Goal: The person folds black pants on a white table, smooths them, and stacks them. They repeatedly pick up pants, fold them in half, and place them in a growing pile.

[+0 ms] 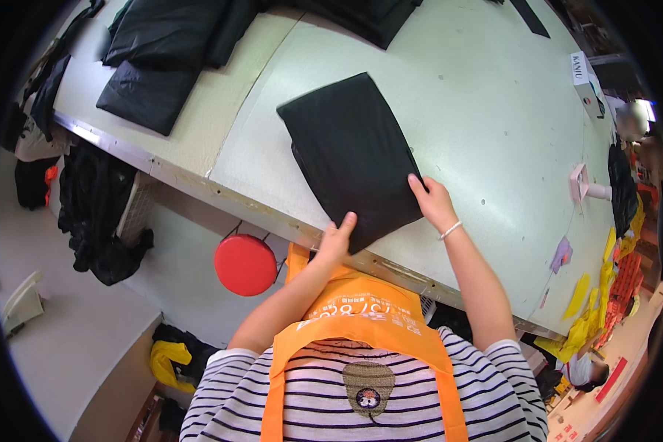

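Note:
A folded piece of black cloth point(353, 151) lies slanted over the pale table near its front edge. My left hand point(335, 241) grips its near left corner, thumb on top and fingers hidden beneath. At the right side of the cloth, my right hand point(435, 202) pinches the edge in the same way, thumb above. The cloth's far end spreads away from me, and a second layer shows along its left side. Whether it is a finished garment or a cut panel I cannot tell.
Stacks of folded black cloth point(162, 44) sit at the far left of the table point(457, 110), with another pile point(368, 18) at the back. A white box point(586, 85) and a pink tape-dispenser-like object point(580, 184) stand right. A red round stool point(245, 265) is below the front edge.

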